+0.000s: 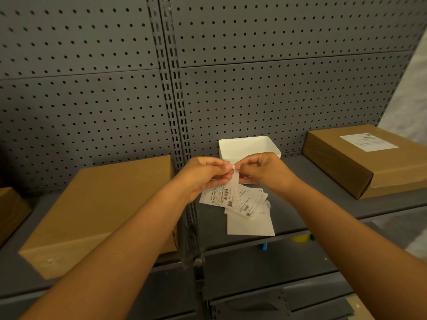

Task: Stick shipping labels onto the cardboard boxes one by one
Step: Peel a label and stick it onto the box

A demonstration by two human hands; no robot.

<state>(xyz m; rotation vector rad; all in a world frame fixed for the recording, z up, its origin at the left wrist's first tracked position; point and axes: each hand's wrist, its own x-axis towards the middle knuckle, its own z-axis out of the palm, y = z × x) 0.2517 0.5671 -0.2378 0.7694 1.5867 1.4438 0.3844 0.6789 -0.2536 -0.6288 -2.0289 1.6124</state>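
Above the grey metal shelf, in the middle of the view, the left hand and the right hand meet fingertip to fingertip, both pinching the top corner of one shipping label. The label hangs down from the pinch, a thin white sheet printed with barcodes and small text. Under it, on the shelf, lies a loose pile of labels, fanned and overlapping, the lowest sheet blank and reaching close to the shelf's front edge. Just behind the hands stands a white tray, smooth and square-cornered, set against the pegboard, whose dull grey panels are dotted with rows of round holes.

To the left lies a plain cardboard box, flat and wide, its matte brown top bare; its near corner comes to the front edge of the shelf. At the far left edge of the view a second brown box shows only in part. To the right, well apart from the hands, another flat box rests at an angle and carries a white label on its top. Bare shelf lies open between this box and the pile.
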